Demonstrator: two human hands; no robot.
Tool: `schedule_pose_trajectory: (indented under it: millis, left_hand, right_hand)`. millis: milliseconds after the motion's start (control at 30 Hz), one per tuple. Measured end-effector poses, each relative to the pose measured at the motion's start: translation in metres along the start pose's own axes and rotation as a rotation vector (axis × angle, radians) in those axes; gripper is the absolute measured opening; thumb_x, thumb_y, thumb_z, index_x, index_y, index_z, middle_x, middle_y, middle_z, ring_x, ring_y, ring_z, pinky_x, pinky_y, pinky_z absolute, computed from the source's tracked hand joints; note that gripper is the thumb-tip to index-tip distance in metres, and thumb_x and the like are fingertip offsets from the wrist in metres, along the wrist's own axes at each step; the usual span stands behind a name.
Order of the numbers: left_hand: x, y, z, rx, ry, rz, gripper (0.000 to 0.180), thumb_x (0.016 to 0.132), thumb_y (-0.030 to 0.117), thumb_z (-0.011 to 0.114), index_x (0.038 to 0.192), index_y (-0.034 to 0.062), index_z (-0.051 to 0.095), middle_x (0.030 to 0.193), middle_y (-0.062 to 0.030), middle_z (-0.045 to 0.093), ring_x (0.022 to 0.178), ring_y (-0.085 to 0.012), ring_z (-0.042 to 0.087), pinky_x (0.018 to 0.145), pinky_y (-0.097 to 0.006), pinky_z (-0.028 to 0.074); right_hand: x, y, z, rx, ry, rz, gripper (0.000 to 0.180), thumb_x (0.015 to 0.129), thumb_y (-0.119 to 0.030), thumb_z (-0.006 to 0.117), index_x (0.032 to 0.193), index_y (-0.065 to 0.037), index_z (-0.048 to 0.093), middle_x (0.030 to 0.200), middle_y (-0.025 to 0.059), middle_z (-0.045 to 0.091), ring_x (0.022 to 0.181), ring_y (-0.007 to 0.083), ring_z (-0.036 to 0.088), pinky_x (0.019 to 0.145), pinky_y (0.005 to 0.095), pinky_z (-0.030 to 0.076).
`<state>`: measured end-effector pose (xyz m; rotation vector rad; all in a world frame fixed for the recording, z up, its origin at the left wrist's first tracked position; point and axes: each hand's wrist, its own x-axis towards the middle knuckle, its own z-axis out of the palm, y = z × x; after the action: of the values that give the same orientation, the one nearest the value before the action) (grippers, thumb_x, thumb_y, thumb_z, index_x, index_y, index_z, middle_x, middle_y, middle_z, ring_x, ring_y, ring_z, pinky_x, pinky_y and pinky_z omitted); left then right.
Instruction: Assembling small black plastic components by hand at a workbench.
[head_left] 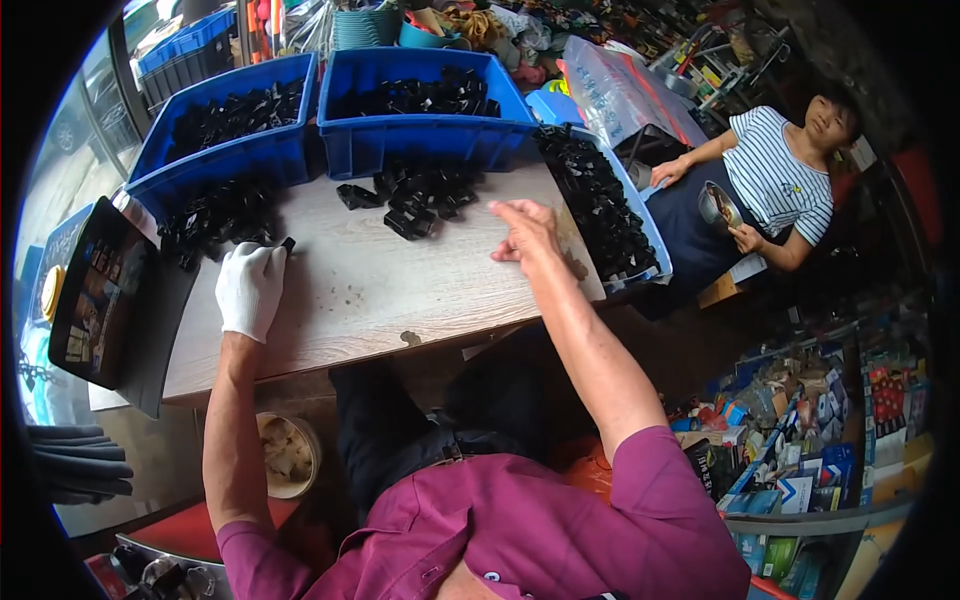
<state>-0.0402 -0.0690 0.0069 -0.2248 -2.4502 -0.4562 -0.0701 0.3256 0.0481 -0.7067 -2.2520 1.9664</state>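
My left hand [252,288], in a white knitted glove, rests low over the table at the left. Its fingers are closed on a small black plastic part, whose end [289,244] sticks out beside the fingertips. Just beyond it lies a loose heap of similar black parts [222,215]. My bare right hand [527,232] is over the right side of the table, fingers apart and holding nothing. Left of those fingers, a second heap of black parts [425,195] lies near the front of a blue bin [420,140].
Another blue bin [225,158] of black parts stands at the far left. A pale blue crate [655,245] of them adjoins the table's right edge. A propped-up screen [95,295] stands left. A person [785,175] holding a bowl [720,205] sits at the right. A bucket [305,480] is below.
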Motion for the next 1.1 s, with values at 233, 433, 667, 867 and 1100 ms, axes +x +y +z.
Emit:
schedule_pose_trajectory:
  millis: [233,433,667,867,1100]
  left_hand:
    - [-0.002,-0.005,0.004,-0.130,0.055,-0.080,0.016,0.092,0.020,0.069,0.084,0.0063,0.074,0.089,-0.0103,0.072,0.082,-0.0342,0.066,0.077,-0.042,0.053]
    - [-0.003,-0.009,0.007,-0.046,0.016,-0.059,0.022,0.093,0.021,0.069,0.077,0.0046,0.070,0.088,-0.0120,0.070,0.080,-0.0356,0.064,0.074,-0.043,0.051]
    - [-0.001,-0.007,0.006,-0.049,-0.007,-0.095,0.022,0.094,0.023,0.070,0.081,0.0048,0.071,0.087,-0.0132,0.070,0.077,-0.0358,0.064,0.072,-0.042,0.051]
    - [-0.005,-0.003,0.007,0.021,0.023,0.075,0.015,0.094,0.020,0.068,0.101,0.0093,0.075,0.100,-0.0092,0.072,0.091,-0.0320,0.065,0.080,-0.041,0.054]
    - [-0.003,-0.013,0.010,0.030,-0.001,-0.013,0.016,0.096,0.022,0.066,0.098,0.0113,0.077,0.094,-0.0110,0.071,0.086,-0.0324,0.066,0.078,-0.042,0.054]
  right_hand:
    - [-0.017,0.004,0.051,-0.236,-0.187,-0.032,0.036,0.086,-0.030,0.082,0.099,0.001,0.070,0.068,0.0048,0.062,0.038,0.0112,0.051,0.037,0.0279,0.051]
    - [-0.019,-0.004,0.066,-0.434,-0.161,0.005,0.034,0.084,-0.031,0.081,0.098,0.000,0.075,0.062,0.0045,0.061,0.039,0.0140,0.056,0.038,0.0311,0.053]
    - [-0.018,-0.004,0.074,-0.427,-0.177,-0.004,0.030,0.084,-0.029,0.077,0.100,-0.003,0.076,0.063,0.0046,0.063,0.039,0.0163,0.058,0.040,0.0323,0.054]
    - [-0.025,-0.004,0.074,-0.415,-0.171,0.010,0.023,0.083,-0.020,0.073,0.098,-0.002,0.074,0.067,0.0053,0.065,0.040,0.0156,0.058,0.042,0.0319,0.055]
    - [-0.032,-0.001,0.064,-0.401,-0.238,-0.029,0.019,0.082,-0.017,0.074,0.093,-0.001,0.071,0.069,0.0051,0.064,0.041,0.0135,0.056,0.042,0.0298,0.052]
